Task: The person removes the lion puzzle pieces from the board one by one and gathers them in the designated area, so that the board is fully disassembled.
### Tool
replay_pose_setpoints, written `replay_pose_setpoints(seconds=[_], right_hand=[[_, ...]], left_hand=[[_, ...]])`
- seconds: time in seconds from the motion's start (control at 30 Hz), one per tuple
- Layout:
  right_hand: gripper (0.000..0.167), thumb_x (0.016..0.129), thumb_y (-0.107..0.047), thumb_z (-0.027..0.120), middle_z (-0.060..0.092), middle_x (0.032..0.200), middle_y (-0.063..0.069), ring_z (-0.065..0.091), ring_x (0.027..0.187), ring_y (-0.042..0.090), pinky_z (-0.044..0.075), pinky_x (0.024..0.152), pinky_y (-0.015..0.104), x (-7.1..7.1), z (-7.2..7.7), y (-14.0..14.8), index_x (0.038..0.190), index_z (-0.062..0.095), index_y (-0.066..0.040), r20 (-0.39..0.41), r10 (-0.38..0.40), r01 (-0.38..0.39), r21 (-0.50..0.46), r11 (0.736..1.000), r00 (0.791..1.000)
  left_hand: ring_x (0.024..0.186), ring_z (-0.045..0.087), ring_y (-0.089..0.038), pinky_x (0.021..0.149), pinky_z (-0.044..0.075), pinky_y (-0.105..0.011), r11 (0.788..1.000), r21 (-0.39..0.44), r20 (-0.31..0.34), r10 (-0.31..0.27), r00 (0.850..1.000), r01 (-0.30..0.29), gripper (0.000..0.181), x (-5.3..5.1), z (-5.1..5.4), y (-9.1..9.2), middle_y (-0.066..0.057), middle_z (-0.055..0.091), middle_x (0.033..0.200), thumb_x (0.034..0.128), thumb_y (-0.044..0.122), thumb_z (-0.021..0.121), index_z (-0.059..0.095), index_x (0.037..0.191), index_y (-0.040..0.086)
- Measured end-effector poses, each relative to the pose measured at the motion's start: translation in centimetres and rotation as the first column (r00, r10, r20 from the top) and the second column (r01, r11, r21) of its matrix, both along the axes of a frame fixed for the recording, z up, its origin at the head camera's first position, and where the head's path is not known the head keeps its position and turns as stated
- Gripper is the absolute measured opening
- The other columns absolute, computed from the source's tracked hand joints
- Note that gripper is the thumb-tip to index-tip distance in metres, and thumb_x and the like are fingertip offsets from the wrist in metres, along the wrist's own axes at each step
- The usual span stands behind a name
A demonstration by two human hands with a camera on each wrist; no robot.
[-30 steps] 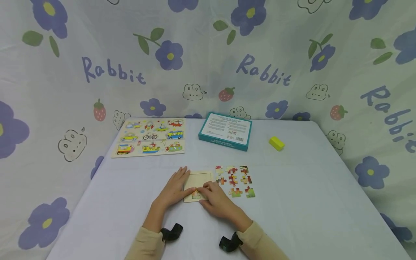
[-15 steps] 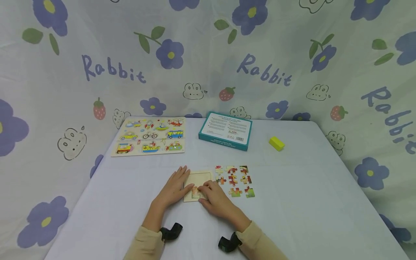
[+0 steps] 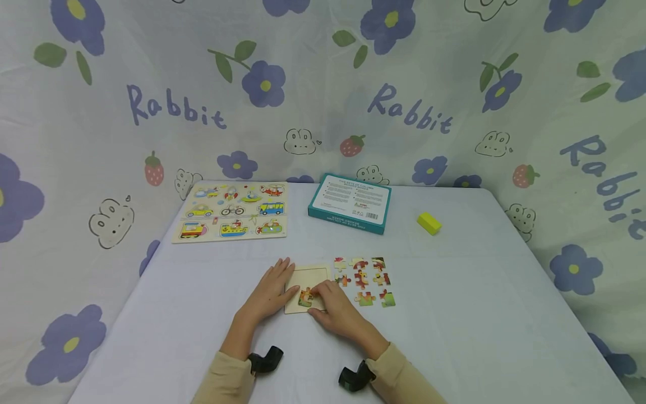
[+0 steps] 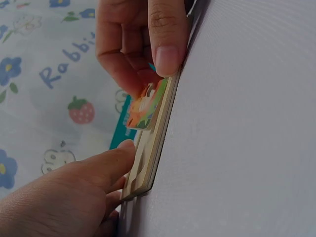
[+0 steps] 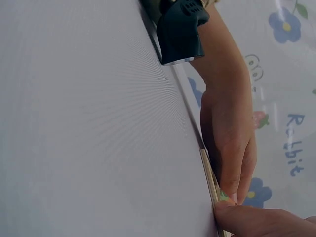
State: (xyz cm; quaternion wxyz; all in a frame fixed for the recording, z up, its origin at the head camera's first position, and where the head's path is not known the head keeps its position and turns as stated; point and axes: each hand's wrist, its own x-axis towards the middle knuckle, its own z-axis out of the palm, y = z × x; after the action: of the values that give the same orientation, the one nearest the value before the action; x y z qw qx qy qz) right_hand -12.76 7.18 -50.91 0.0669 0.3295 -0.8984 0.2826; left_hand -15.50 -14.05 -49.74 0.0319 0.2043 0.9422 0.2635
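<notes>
Between the hands in the head view lies a small wooden puzzle tray [image 3: 312, 274] with a raised rim. My left hand [image 3: 270, 293] rests along its left side, fingers extended, thumb [image 4: 116, 160] over the edge. A colourful jigsaw piece [image 3: 305, 297] is in the lower part of the tray; in the left wrist view it stands tilted up from the tray floor. My right hand [image 3: 335, 311] has curled fingers and holds this piece by its upper right edge, its thumb near the tray's front rim. In the right wrist view the fingers mostly hide the piece.
Several loose jigsaw pieces [image 3: 361, 279] lie in rows just right of the tray. Farther back are a wooden vehicle puzzle board [image 3: 237, 196], a teal box [image 3: 348, 205] and a yellow block [image 3: 429, 223]. A patterned curtain [image 3: 323, 84] hangs behind the white table [image 3: 469, 314].
The jigsaw piece has turned and tilted up under my right fingertips, showing its picture more clearly. The left thumb has drawn back from the piece. Both hands otherwise keep their places.
</notes>
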Motion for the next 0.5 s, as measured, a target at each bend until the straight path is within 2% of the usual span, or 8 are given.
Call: replay_pose_setpoints(seconds=[0.17, 0.37, 0.5], right_hand=[[0.03, 0.084, -0.024, 0.067, 0.055, 0.102, -0.001, 0.05, 0.095, 0.012, 0.044, 0.083, 0.028, 0.0, 0.13, -0.11, 0.107, 0.053, -0.01, 0.004, -0.012, 0.012, -0.014, 1.0, 1.0], [0.012, 0.086, -0.014, 0.065, 0.055, 0.083, -0.005, 0.046, 0.07, 0.004, 0.042, 0.059, 0.017, 0.0, 0.23, -0.23, 0.093, 0.055, -0.012, 0.023, -0.039, 0.041, -0.111, 0.993, 0.999], [0.013, 0.084, -0.01, 0.066, 0.053, 0.076, -0.007, 0.042, 0.063, 0.002, 0.038, 0.053, 0.014, -0.03, 0.05, -0.2, 0.089, 0.055, -0.013, 0.023, -0.039, 0.042, -0.164, 0.986, 0.999]], left_hand=[[0.137, 0.014, -0.031, 0.111, 0.012, -0.044, 1.0, 0.004, 0.0, -0.002, 1.0, 0.002, 0.063, -0.01, 0.04, 0.01, -0.017, 0.024, 0.148, 0.0922, 0.034, 0.053, 0.034, 0.14, -0.001], [0.137, 0.014, -0.031, 0.111, 0.012, -0.045, 1.0, 0.013, -0.005, -0.013, 1.0, 0.013, 0.063, 0.02, 0.14, 0.0, -0.018, 0.024, 0.147, 0.0918, 0.033, 0.054, 0.033, 0.139, -0.003], [0.137, 0.014, -0.031, 0.111, 0.012, -0.045, 1.0, 0.015, -0.005, -0.015, 1.0, 0.015, 0.063, 0.03, 0.15, -0.03, -0.018, 0.024, 0.147, 0.0916, 0.031, 0.055, 0.033, 0.139, -0.003]])
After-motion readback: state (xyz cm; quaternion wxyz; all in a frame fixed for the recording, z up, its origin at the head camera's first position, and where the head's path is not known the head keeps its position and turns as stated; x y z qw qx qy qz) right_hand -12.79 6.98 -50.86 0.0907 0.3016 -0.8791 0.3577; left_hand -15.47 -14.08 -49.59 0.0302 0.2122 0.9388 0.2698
